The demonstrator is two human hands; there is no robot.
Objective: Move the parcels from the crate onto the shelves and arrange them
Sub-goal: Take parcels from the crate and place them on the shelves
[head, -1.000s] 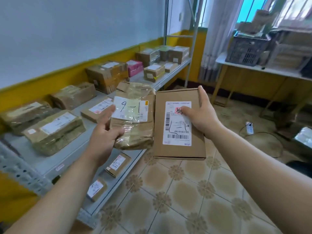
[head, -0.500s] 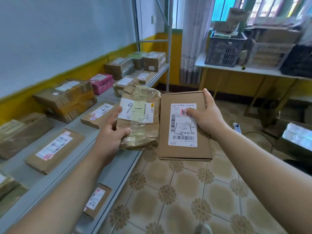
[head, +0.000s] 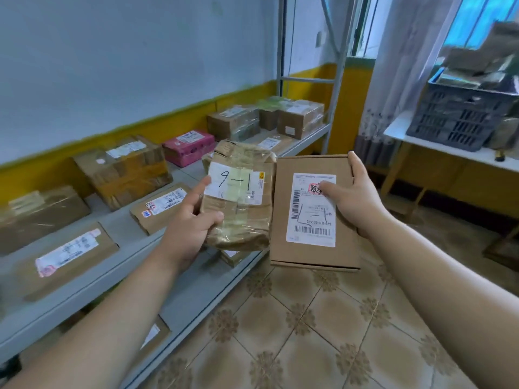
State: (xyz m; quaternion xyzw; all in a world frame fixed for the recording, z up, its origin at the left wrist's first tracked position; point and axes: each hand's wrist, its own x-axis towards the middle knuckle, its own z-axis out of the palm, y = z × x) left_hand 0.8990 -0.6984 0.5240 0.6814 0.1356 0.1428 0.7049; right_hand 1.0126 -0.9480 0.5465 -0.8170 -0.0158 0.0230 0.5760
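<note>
Shelving (head: 126,231) shifted rightward; left grip (head: 193,228) clasps crinkly taped bundle (head: 241,209), right grip (head: 354,197) flat cardboard carton (head: 311,217).

A flat brown cardboard box (head: 314,255) wears a white label (head: 311,209). At ten o'clock sits a pink rectangular parcel (head: 188,147).

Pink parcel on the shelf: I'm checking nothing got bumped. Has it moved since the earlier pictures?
No. The pink parcel still lies between the large taped box and the brown boxes; only the camera shifted.
</note>
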